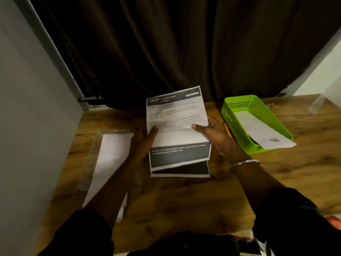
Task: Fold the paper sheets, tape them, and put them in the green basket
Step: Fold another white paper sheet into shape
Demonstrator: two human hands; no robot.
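We pinch the printed sheet (175, 117) at its sides with the left grip (147, 137) and the right grip (212, 132), thumbs on top, over the middle of the surface (184, 200). The green basket (232, 115) sits near the far edge, rightward, with a folded paper (262, 130) inside.

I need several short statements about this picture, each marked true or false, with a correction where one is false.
1. The left hand and the right hand both hold the printed black-and-white paper sheet. True.
2. The green perforated plastic basket is empty. False: a folded white paper lies in it, one end over the rim.
3. The basket stands left of the hands on the brown wooden table. False: it stands to their right.
4. A silver metal bangle is on the right wrist. True.
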